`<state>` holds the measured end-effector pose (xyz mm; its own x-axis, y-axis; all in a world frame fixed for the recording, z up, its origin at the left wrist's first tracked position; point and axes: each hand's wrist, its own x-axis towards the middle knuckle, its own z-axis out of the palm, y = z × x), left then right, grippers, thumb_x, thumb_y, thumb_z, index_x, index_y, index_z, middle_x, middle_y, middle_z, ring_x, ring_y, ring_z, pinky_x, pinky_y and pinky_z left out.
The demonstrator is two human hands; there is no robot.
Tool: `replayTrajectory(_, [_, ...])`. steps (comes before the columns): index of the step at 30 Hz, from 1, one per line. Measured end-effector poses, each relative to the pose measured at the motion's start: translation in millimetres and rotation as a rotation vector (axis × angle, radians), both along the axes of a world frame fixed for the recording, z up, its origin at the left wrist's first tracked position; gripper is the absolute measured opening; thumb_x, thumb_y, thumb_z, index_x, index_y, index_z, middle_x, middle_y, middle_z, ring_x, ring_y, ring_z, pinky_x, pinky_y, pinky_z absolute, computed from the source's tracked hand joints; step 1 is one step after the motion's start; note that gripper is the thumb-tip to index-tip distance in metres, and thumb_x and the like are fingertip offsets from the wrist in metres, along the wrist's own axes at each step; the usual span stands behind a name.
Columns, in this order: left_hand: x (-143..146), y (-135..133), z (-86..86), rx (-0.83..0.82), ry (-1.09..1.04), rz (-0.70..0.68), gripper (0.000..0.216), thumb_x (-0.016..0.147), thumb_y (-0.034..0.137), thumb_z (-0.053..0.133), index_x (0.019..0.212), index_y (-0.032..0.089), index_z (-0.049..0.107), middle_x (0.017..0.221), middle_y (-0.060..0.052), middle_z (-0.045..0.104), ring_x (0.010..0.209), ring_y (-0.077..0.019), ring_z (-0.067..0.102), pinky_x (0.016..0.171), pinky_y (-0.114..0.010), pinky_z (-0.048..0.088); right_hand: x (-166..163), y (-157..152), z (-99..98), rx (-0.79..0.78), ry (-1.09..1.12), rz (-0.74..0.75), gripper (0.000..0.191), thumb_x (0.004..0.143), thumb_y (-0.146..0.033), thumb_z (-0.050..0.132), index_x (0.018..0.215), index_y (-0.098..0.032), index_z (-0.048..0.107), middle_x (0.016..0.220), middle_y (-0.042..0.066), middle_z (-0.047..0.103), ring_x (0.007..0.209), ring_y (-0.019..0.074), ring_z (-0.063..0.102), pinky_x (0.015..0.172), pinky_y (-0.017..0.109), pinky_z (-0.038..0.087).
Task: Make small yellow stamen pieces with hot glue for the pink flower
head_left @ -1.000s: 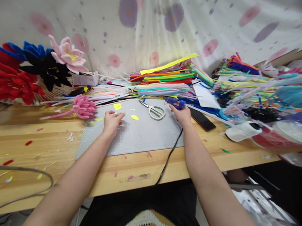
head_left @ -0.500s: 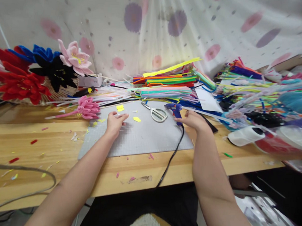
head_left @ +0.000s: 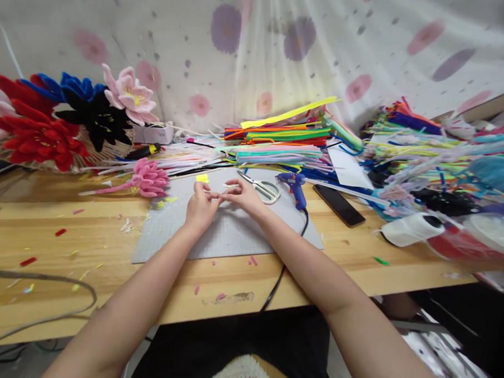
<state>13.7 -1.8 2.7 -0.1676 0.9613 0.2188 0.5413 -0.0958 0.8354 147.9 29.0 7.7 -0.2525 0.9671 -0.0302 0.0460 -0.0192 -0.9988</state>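
Scissors (head_left: pixel 256 183) slant by the right hand (head_left: pixel 244 196), apparently pointing away-left.

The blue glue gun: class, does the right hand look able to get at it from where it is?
Probably yes. The right hand is close by, and only the low-lying scissors sit between it and the glue gun. Its fingertips meet the left hand's, so it may need freeing first.

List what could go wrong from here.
The right forearm crosses over the black cord, so a sideways move might drag the glue gun. The gun's nozzle sits near the scissors, so reaching for them could mean a burn if it is hot, which cannot be seen. The right hand is also close to the scissors' blades and might brush them.
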Motion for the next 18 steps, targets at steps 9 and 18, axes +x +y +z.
replayTrajectory(9, [-6.0,1.5,-4.4,-0.035,-0.224,-0.071,0.059,0.055,0.035,0.074,0.098,0.023,0.034,0.086,-0.002,0.069,0.066,-0.0121,0.06,0.057,-0.024,0.045,1.0,0.6,-16.5,0.037,0.13,-0.232,0.036,0.054,-0.026,0.07,0.078,-0.02,0.044,0.059,-0.007,0.059,0.055,0.009,0.055,0.058,0.023,0.041])
replayTrajectory(18, [-3.1,2.2,-9.4,-0.104,-0.388,-0.112,0.048,0.059,0.037,0.069,0.092,0.021,0.038,0.087,-0.005,0.068,0.071,-0.0163,0.064,0.044,-0.021,0.045,3.0,-1.0,-9.9,-0.067,0.205,-0.231,0.047,0.043,-0.034,0.077,0.073,-0.019,0.045,0.057,-0.005,0.059,0.051,0.0075,0.049,0.051,0.021,0.034])
